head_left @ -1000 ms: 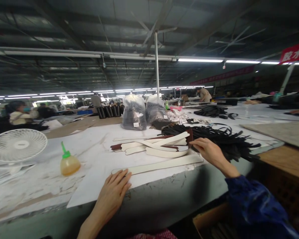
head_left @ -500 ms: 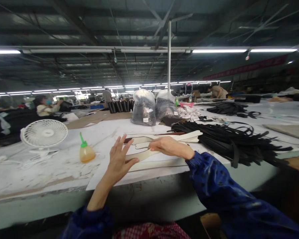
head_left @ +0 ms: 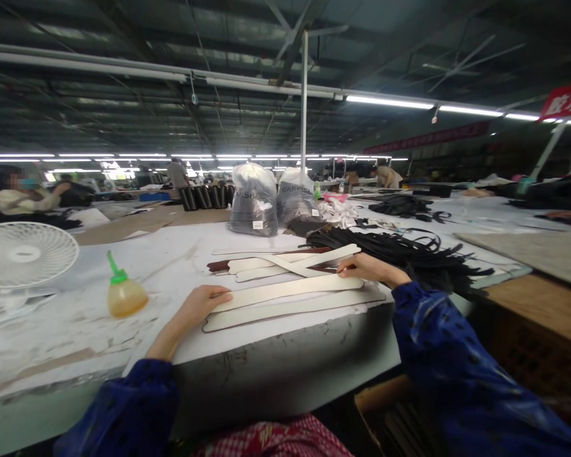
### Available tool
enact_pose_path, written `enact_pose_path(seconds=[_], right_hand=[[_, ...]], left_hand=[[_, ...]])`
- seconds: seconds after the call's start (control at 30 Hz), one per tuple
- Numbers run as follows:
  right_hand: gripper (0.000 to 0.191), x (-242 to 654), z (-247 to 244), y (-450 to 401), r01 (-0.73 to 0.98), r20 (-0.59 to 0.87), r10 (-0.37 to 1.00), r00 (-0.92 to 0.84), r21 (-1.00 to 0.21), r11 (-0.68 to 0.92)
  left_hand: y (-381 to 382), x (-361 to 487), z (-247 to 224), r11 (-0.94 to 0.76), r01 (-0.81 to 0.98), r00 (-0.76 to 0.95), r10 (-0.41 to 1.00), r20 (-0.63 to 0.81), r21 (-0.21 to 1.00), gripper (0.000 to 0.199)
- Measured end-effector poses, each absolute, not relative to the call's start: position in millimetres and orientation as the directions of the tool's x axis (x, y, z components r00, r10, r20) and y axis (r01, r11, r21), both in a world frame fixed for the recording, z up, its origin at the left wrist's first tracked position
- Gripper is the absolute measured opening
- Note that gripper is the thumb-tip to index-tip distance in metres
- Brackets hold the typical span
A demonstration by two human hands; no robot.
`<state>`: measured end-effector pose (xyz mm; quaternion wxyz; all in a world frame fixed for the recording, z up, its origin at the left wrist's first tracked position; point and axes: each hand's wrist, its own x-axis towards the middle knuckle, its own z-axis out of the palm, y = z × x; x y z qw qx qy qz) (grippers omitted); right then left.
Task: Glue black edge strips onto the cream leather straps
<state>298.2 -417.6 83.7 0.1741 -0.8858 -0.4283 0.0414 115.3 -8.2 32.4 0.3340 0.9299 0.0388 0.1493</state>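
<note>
Over a white-topped worktable (head_left: 166, 270), a worker's left hand (head_left: 204, 304) and right hand (head_left: 364, 268) grip opposite ends of a cream strip (head_left: 285, 292) in closed pinches, between a second strip (head_left: 295, 309) and a pile (head_left: 252, 265) of others

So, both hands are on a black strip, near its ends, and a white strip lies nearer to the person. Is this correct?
Not quite: the strip between the left hand and right hand is white, not black, as the head view shows. The rest stands.
</note>
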Motion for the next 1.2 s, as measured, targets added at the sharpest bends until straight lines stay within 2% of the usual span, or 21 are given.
enact_pose_path(seconds=[0.1, 0.17, 0.23, 0.3, 0.4, 0.6, 0.73, 0.87, 0.97, 1.03, 1.1, 1.2], right_hand=[[0.031, 300, 57, -429, 0.716, 0.163, 0.702, 0.693, -0.277, -0.642], [0.034, 295, 44, -435, 0.72, 0.295, 0.659, 0.692, -0.213, -0.66], [0.038, 288, 31, -438, 0.742, 0.367, 0.653, 0.662, -0.197, -0.641], [0.045, 280, 18, -437, 0.751, 0.361, 0.664, 0.655, -0.217, -0.623], [0.055, 270, 3, -430, 0.714, 0.316, 0.644, 0.697, -0.228, -0.662], [0.057, 255, 3, -409, 0.747, 0.278, 0.694, 0.665, -0.22, -0.627], [0.054, 271, 7, -398, 0.781, 0.254, 0.739, 0.624, -0.207, -0.589], [0.051, 299, 14, -390, 0.746, 0.222, 0.712, 0.666, -0.21, -0.632], [0.05, 309, 23, -395, 0.739, 0.26, 0.695, 0.67, -0.316, -0.595], [0.052, 309, 29, -408, 0.702, 0.339, 0.619, 0.708, -0.433, -0.565], [0.051, 306, 33, -426, 0.634, 0.38, 0.508, 0.773, -0.498, -0.592], [0.044, 296, 33, -448, 0.527, 0.326, 0.417, 0.849, -0.45, -0.722]], left_hand=[[1, 113, 22, -0.909, -0.011, 0.864, 0.202, 0.461, 0.418, 0.046], [4, 107, 16, -0.949, -0.049, 0.848, 0.125, 0.514, 0.312, 0.048], [0, 99, 11, -0.953, -0.116, 0.903, 0.017, 0.43, 0.281, 0.051], [-9, 94, 8, -0.955, -0.128, 0.961, -0.053, 0.271, 0.268, 0.054], [-20, 86, 6, -0.967, -0.076, 0.993, -0.051, 0.11, 0.244, 0.053], [-9, 55, -4, -0.99, -0.007, 0.977, 0.024, 0.213, 0.143, 0.049], [-1, 46, -10, -0.998, 0.019, 0.974, 0.032, 0.223, 0.06, 0.048], [-3, 52, -10, -0.998, 0.017, 0.966, 0.031, 0.257, 0.056, 0.047], [-1, 52, -11, -0.993, -0.012, 0.951, 0.025, 0.308, 0.118, 0.048], [6, 49, -12, -0.982, -0.046, 0.923, 0.027, 0.384, 0.181, 0.052], [16, 45, -15, -0.972, -0.042, 0.889, 0.068, 0.452, 0.229, 0.057], [29, 43, -20, -0.968, 0.038, 0.891, 0.145, 0.431, 0.247, 0.065]])
